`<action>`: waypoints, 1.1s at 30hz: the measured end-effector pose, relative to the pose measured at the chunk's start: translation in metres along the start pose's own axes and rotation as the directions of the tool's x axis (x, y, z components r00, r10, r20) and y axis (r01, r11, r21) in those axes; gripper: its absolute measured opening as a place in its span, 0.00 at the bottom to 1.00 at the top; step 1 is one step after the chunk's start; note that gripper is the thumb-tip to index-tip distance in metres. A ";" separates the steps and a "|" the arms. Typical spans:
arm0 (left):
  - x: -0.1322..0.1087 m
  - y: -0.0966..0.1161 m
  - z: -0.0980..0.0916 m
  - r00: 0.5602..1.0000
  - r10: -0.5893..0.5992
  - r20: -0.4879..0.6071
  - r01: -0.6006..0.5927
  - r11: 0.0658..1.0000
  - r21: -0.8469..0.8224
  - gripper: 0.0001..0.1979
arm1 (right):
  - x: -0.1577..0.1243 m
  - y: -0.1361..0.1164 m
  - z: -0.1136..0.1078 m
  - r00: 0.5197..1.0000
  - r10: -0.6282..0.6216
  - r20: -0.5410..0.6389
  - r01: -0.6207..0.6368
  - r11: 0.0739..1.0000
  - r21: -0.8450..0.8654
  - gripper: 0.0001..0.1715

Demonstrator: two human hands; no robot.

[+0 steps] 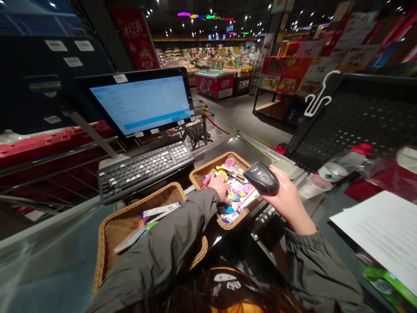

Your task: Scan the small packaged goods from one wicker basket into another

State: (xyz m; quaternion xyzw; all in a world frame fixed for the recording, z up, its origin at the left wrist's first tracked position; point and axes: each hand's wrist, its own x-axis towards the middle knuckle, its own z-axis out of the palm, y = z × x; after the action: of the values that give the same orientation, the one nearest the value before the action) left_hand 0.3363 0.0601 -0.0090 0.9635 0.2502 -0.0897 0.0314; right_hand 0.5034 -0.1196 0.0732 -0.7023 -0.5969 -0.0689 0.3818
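My right hand [285, 195] is wrapped round a black handheld barcode scanner [262, 177], held above the right edge of a wicker basket [193, 174]. Small, brightly coloured packaged items [239, 191] fill that basket. My left hand [220, 186] reaches down among them, thumb apart from the fingers, near a yellow round piece [223, 174]. The fingertips are partly hidden, and no item shows clearly gripped. Under my left forearm stands a larger wicker basket [101, 243] with a few thin packets [161, 209] in it, partly covered by the sleeve.
Behind the baskets are a keyboard [146, 167] and a lit monitor [143, 102]. To the right lie printed papers [379, 234], a plastic cup [315, 186], a red-capped bottle [350, 158] and a green packet [391, 284]. A white hook [321, 95] hangs on the black perforated panel [365, 117].
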 end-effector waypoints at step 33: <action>-0.118 -0.075 -0.105 0.849 -0.051 -0.526 0.104 0.992 0.072 0.26 | 0.004 -0.029 -0.003 0.992 -0.102 -0.079 0.102 0.995 0.003 0.24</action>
State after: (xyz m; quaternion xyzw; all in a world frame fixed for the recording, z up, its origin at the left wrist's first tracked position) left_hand 0.2148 0.0802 0.1148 0.9410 0.2832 0.1626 -0.0884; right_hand 0.4797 -0.1179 0.0906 -0.6662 -0.6168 -0.1137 0.4034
